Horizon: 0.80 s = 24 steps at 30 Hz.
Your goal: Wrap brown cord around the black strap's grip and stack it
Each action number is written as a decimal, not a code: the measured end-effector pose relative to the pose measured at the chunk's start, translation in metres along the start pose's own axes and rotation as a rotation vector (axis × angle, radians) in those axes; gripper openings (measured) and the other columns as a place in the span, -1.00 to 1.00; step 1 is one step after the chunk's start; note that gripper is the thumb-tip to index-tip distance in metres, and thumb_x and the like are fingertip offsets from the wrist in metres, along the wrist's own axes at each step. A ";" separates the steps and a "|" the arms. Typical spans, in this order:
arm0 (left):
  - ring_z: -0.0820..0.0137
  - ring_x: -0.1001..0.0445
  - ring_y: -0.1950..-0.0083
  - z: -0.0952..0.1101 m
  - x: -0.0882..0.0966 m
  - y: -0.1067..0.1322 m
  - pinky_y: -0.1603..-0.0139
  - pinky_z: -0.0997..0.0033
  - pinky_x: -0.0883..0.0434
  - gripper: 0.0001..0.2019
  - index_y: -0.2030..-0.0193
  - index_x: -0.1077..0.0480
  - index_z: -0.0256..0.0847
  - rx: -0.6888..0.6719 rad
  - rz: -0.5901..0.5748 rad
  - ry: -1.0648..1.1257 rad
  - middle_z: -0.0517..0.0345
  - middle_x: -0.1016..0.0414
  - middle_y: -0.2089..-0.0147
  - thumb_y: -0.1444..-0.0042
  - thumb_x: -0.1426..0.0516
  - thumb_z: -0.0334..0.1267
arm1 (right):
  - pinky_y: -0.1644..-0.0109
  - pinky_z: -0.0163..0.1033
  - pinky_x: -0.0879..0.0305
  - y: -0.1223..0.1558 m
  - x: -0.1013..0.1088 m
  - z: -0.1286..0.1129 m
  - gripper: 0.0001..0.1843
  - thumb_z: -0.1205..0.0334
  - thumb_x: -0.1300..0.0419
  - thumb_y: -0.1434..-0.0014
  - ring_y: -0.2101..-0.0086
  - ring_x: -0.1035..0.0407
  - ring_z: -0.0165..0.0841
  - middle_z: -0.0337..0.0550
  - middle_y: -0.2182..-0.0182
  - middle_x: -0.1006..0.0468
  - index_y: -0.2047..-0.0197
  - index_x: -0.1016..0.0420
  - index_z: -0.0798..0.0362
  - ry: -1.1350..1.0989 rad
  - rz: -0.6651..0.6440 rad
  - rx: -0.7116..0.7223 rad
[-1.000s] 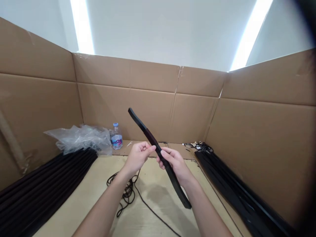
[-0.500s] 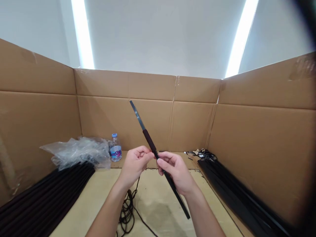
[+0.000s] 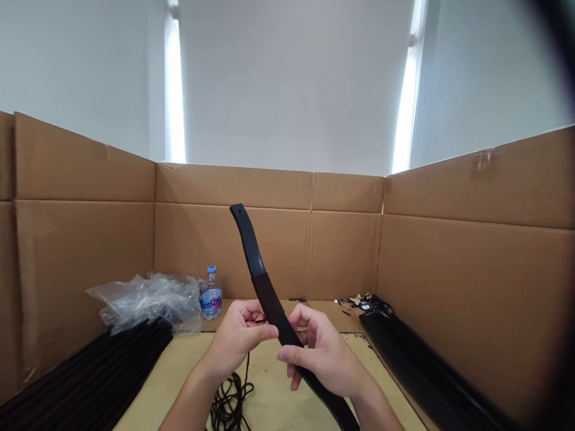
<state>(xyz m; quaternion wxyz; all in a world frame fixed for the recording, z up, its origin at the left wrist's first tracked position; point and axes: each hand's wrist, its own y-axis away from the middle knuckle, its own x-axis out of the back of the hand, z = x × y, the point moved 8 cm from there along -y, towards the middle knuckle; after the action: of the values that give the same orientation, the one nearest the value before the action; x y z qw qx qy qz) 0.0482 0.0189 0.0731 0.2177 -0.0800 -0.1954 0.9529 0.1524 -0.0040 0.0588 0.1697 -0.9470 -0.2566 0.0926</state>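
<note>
A long, flat black strip (image 3: pixel 251 251), gently curved with a small hole at its top end, slants from upper left to lower right before me. Dark maroon-black wrapping (image 3: pixel 269 302) covers part of its middle. My left hand (image 3: pixel 238 338) pinches the strip's left edge beside the wrapping, thumb in front. Lower down, my right hand (image 3: pixel 318 353) grips it between thumb and fingers. A thin black cord (image 3: pixel 231 401) lies in a loose coil below, one strand rising toward my left hand; whether that hand holds the strand is hidden.
Cardboard walls (image 3: pixel 269 245) enclose the tan work surface (image 3: pixel 269 389). At left are stacked black strips (image 3: pixel 99 371), crumpled clear plastic (image 3: pixel 157 299) and a water bottle (image 3: pixel 211 296). Along the right lie more black strips (image 3: pixel 417 353), with small pieces and cords (image 3: pixel 372 305) behind.
The strip has turned from edge-on to show its broad face, and its upper end now looks curved. My right hand's fingers have spread somewhat around it. The camera view has tilted upward.
</note>
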 end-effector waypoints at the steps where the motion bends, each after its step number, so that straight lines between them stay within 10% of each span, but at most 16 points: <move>1: 0.39 -0.39 0.39 -0.003 0.000 -0.001 0.42 0.51 -0.28 -0.70 0.36 -0.52 -0.35 0.005 -0.009 0.010 0.04 -0.50 0.42 0.22 -0.38 -0.22 | 0.65 -0.39 -0.36 0.000 -0.001 0.001 -0.57 0.15 -0.41 0.08 0.66 -0.35 -0.52 -0.37 0.47 -0.45 0.34 -0.21 0.04 -0.008 -0.003 -0.003; 11: 0.71 0.18 0.68 -0.022 0.014 -0.011 0.66 0.61 0.23 -0.64 0.52 -0.32 -0.30 0.012 0.149 0.097 0.42 -0.07 0.70 0.19 -0.37 -0.12 | 0.65 -0.46 -0.14 -0.012 0.006 0.010 -0.62 -0.14 -0.08 -0.20 0.69 -0.29 -0.50 -0.23 0.57 -0.55 0.34 -0.12 0.00 -0.073 0.034 0.045; 17: 0.70 0.17 0.69 -0.037 0.032 -0.019 0.67 0.62 0.22 -0.57 0.56 -0.18 -0.24 -0.002 0.348 0.066 0.49 0.00 0.70 0.21 -0.37 -0.09 | 0.45 -0.40 -0.22 -0.021 0.028 0.025 -0.66 0.07 -0.32 -0.04 0.50 -0.36 -0.48 -0.21 0.47 -0.56 0.21 -0.36 0.08 -0.179 0.123 0.007; 24: 0.71 0.11 0.69 -0.046 0.026 -0.023 0.68 0.61 0.21 -0.63 0.46 -0.37 -0.32 0.042 0.259 0.020 0.41 -0.18 0.66 0.27 -0.38 -0.11 | 0.47 -0.34 -0.34 -0.028 0.031 0.050 -0.62 0.13 -0.45 0.14 0.50 -0.29 -0.49 -0.26 0.43 -0.48 0.29 -0.48 0.13 -0.167 0.102 -0.045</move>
<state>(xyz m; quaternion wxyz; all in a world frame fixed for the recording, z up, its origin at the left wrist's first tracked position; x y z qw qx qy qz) 0.0445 0.0657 0.0387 0.0964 -0.1097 -0.1611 0.9761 0.1528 0.0485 0.0206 0.1216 -0.9514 -0.2231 0.1739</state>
